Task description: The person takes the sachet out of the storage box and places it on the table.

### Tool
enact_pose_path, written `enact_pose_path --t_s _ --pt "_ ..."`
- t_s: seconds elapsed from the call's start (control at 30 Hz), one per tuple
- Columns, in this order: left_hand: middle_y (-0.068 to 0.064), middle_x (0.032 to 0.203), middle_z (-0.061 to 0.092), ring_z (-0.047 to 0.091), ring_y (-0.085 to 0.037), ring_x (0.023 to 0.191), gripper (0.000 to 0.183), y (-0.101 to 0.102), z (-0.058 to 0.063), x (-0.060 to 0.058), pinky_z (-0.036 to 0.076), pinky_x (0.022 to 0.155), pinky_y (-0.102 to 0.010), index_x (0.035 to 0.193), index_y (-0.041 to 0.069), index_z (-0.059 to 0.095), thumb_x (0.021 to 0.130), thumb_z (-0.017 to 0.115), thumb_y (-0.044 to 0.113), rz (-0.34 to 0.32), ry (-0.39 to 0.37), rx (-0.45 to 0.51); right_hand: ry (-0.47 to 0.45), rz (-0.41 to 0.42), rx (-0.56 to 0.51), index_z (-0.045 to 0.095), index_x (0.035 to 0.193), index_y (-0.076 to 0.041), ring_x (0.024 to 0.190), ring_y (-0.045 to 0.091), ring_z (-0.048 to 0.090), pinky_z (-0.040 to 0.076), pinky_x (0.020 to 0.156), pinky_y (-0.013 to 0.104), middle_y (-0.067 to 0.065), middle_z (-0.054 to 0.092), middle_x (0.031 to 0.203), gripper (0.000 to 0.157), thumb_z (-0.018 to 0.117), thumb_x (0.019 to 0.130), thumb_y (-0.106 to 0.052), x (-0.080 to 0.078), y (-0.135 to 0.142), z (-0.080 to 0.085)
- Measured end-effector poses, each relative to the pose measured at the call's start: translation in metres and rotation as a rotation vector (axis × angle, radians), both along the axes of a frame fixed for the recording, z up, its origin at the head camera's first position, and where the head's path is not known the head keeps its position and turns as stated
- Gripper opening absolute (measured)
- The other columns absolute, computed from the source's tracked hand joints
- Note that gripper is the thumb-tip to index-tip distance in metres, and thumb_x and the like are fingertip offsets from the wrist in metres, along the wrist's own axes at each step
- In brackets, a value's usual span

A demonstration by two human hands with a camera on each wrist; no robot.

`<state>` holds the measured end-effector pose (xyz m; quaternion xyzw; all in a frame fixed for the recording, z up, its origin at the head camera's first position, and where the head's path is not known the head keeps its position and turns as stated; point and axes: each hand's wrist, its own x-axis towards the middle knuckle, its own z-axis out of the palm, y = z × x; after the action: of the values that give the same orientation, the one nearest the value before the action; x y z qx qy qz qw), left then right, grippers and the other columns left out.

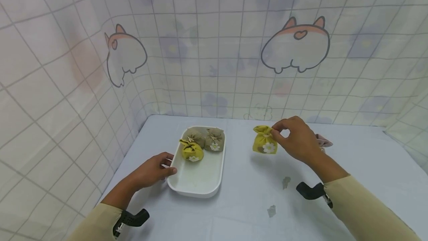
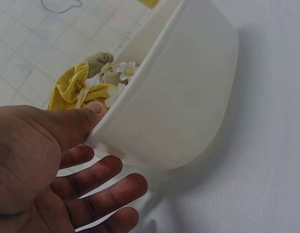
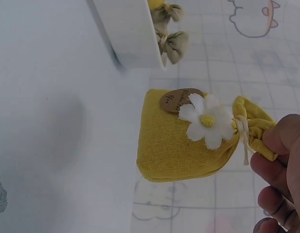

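My right hand [image 1: 297, 140] pinches the gathered neck of a yellow drawstring pouch [image 1: 265, 145], held up over the table. In the right wrist view this pouch [image 3: 181, 141] has a white fabric flower, a small brown tag and a pale cord tie. On the left, my left hand [image 1: 153, 170] holds the side rim of a white plastic tray [image 1: 197, 192], thumb over the edge and the other fingers outside. Inside its far half sit another yellow pouch [image 1: 193, 152] and two greyish-brown pouches [image 1: 214, 140], also tied and with flowers.
Behind my right wrist a pinkish pouch [image 1: 322, 141] is partly hidden on the table. Two small grey patches [image 1: 272, 211] mark the white tablecloth [image 1: 240, 218]. A grid-patterned curtain [image 1: 214, 55] with cartoon animals encloses the back and sides.
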<state>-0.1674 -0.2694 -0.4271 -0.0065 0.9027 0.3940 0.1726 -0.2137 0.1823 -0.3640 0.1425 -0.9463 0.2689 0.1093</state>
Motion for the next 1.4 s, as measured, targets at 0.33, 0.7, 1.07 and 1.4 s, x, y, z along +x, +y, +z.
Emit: enact_pose_path --t_s 0.33,0.7,1.07,1.4 --pt "-0.012 0.127 0.063 0.066 -0.021 0.101 0.053 0.002 0.002 0.0 0.056 0.078 -0.04 0.14 0.006 0.055 0.095 0.076 0.025 0.0 -0.006 -0.006 -0.029 -0.023 -0.015 0.075 0.103 -0.015 0.119 0.037 0.055 0.048 0.087 0.063 0.014 0.061 0.12 0.016 0.067 0.101 -0.028 0.005 0.016 0.004" --pt "-0.012 0.128 0.063 0.066 -0.021 0.098 0.051 0.002 0.0 -0.002 0.056 0.077 -0.039 0.139 0.007 0.056 0.096 0.075 0.025 0.002 -0.01 -0.013 0.011 -0.064 0.024 0.074 0.105 -0.011 0.119 0.041 0.055 0.047 0.089 0.063 0.018 0.061 0.12 0.02 0.065 0.101 -0.029 0.007 0.033 0.009" --pt "-0.012 0.129 0.063 0.065 -0.022 0.099 0.052 0.0 -0.001 -0.003 0.056 0.078 -0.039 0.14 0.008 0.055 0.095 0.075 0.026 0.004 -0.019 -0.013 -0.014 -0.11 0.035 0.074 0.108 -0.008 0.11 0.039 0.055 0.05 0.08 0.058 0.019 0.06 0.12 0.021 0.066 0.1 -0.027 0.011 0.047 0.015" --pt "-0.012 0.129 0.063 0.066 -0.021 0.1 0.053 0.0 0.0 -0.001 0.056 0.078 -0.039 0.141 0.008 0.055 0.096 0.075 0.026 0.004 -0.014 -0.003 0.003 -0.129 0.041 0.073 0.109 -0.008 0.091 0.032 0.058 0.049 0.067 0.045 0.019 0.059 0.118 0.023 0.066 0.101 -0.028 0.015 0.059 0.017"
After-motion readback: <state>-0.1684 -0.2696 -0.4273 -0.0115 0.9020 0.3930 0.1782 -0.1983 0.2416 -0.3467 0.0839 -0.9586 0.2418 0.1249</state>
